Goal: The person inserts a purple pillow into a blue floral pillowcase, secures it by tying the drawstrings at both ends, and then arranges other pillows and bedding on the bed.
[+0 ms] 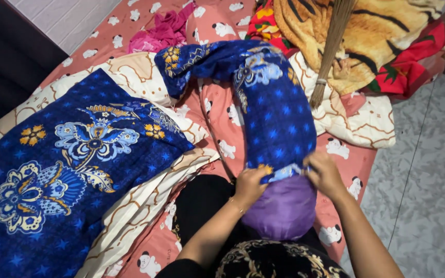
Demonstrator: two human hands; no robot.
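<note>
We hold the open hem of the blue star-patterned cover (276,118) with both hands: our left hand (248,186) and right hand (324,174) each pinch its edge, fingers closed on the cloth. The cover sheathes most of a purple bolster (284,208), whose bare rounded end rests at our lap. The bolster lies lengthwise on the pink printed bed sheet (343,159), curving beside a folded blue floral blanket (68,170).

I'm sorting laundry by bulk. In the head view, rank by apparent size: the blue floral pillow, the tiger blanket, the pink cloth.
1. blue floral pillow, though it's nearest the camera
2. tiger blanket, partly cropped
3. pink cloth
</note>
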